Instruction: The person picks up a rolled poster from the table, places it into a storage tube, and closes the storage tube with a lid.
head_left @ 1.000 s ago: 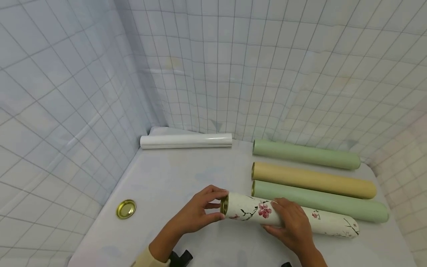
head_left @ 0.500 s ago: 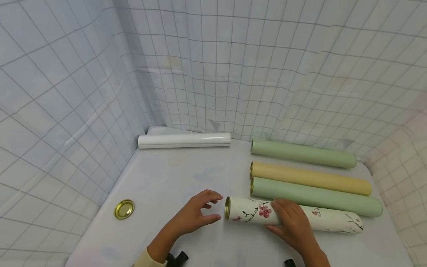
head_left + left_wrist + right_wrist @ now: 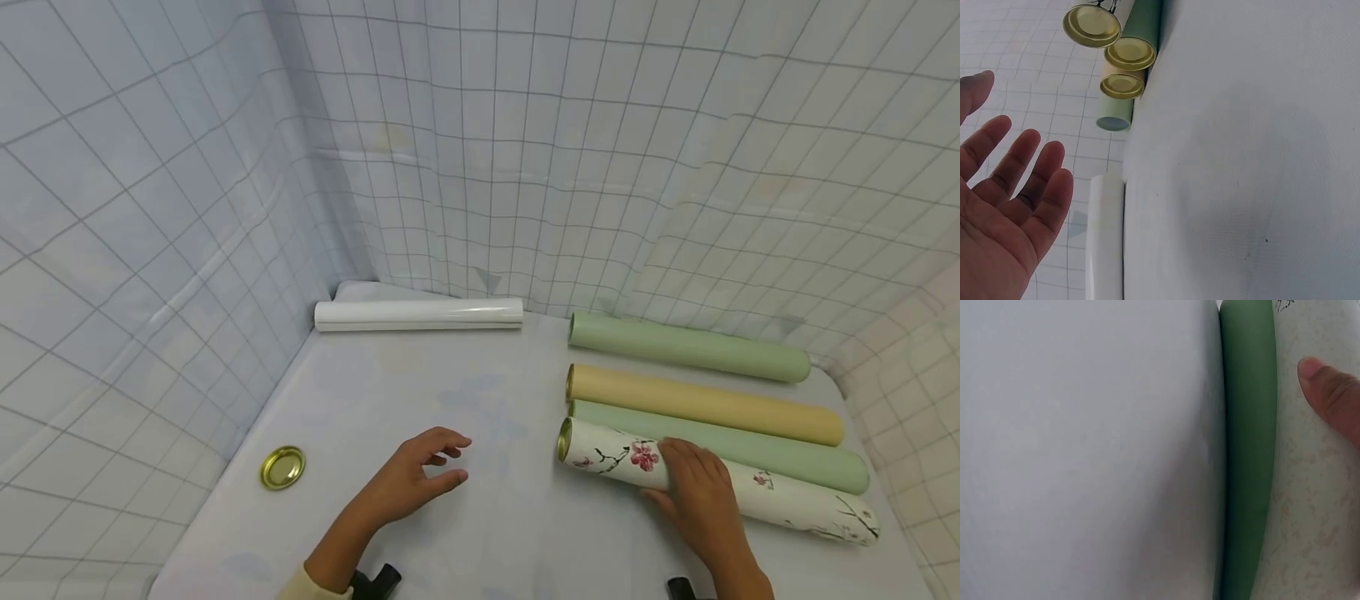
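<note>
A white blossom-printed tube [image 3: 772, 498] — left end gold-capped — slants beside a green tube [image 3: 772, 454].

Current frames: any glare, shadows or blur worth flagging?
Head: small highlight on the white roll, faint shadow near the left hand, no strong blur. Left wrist: broad, soft grey shadow across the tabletop. Right wrist: shadow beside the green tube, which reads darker than in the head view; detail on the floral tube looks soft; the right hand is mostly cropped out.
</note>
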Motion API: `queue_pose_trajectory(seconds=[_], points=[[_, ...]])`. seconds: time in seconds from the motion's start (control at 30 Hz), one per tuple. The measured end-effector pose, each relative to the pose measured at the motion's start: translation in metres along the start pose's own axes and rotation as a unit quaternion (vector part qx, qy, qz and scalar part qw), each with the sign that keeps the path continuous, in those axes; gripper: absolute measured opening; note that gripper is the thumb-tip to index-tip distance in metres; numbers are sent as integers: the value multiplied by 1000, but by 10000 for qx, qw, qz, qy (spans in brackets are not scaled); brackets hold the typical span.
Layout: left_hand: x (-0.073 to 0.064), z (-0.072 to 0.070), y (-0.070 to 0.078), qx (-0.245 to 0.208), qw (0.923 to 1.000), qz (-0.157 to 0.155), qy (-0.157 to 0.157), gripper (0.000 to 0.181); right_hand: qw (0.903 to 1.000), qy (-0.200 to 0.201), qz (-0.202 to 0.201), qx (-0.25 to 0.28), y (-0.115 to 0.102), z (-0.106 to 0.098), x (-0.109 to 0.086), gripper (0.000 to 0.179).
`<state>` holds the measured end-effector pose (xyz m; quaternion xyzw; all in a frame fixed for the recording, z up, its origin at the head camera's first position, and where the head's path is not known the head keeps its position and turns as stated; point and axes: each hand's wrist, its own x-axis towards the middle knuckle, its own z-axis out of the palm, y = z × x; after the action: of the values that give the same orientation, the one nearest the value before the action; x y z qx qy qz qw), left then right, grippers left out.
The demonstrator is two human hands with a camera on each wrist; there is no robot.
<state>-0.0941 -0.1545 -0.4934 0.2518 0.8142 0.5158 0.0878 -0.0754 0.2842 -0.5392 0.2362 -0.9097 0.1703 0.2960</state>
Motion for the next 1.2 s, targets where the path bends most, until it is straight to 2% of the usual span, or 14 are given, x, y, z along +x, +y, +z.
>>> queue_pose_trajectory(seconds=[0.2, 0.37, 0.53, 0.67, 0.8, 1.0, 1.2], points=[[0, 3, -1, -5, 10000, -13, -40, 37, 9999, 85, -53, -30, 3, 1, 0, 75], [0, 6, 2, -112, 9999, 85, -82, 35, 10000, -72, -19, 60, 4, 4, 0, 65], [0, 6, 1, -49, 9997, 229, -79, 35, 9997, -29, 3, 225, 6, 6, 4, 55], [-1, 5, -1, 23, 9997, 233, -100, 35, 9996, 51, -9, 285, 6, 2, 8, 56], [0, 2, -4, 79, 9997, 156, -158, 35, 9997, 11, 172, 195, 7, -3, 8, 64], [5, -12, -13, 364, 9991, 28, -230, 35, 9991, 83, 392, 160, 15, -10, 7, 70], [20, -40, -24, 903, 9952, -84, -355, 39, 9986, 150, 442, 255, 23, -23, 14, 68]])
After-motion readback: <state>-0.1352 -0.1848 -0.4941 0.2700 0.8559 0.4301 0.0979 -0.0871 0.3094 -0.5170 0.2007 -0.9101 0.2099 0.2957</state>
